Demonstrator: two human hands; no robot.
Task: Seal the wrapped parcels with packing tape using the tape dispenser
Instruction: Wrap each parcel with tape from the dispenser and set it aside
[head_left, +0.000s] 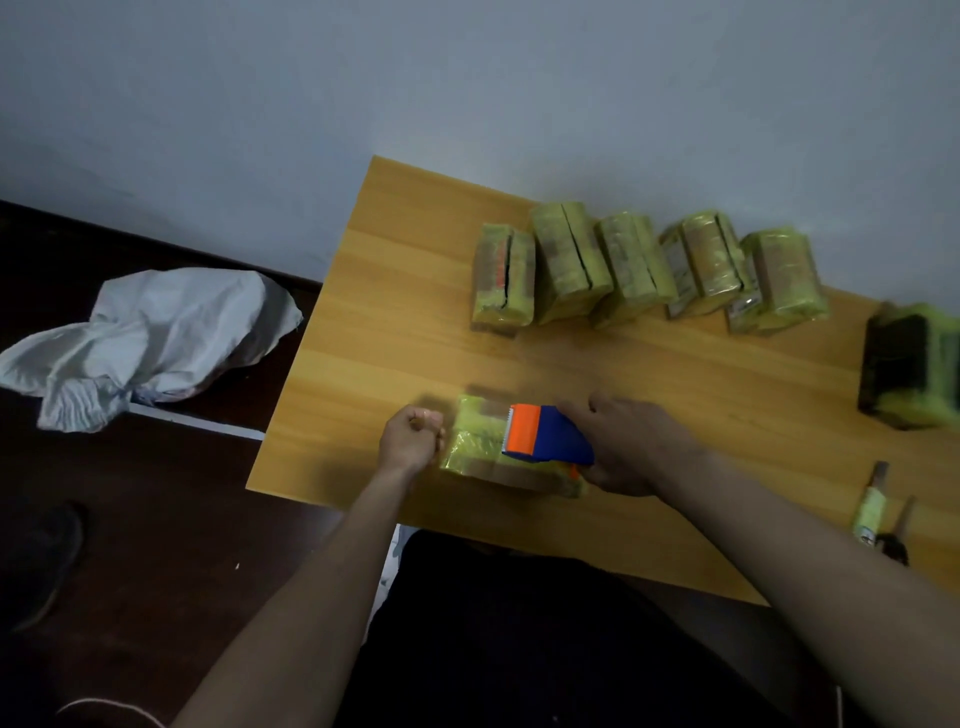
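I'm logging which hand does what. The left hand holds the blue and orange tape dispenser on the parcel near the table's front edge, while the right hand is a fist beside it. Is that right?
Not quite: the hands are swapped. The head view shows the right hand holding the blue and orange tape dispenser on the parcel near the table front edge, while the left hand is a fist beside it.

Dim, flat indoor light with a cool grey cast; soft shadows beside the parcels on the table (395, 291). Slight motion blur overall, strongest on the dark parcel (906, 366) at right edge (wide-angle bending there). No glare.
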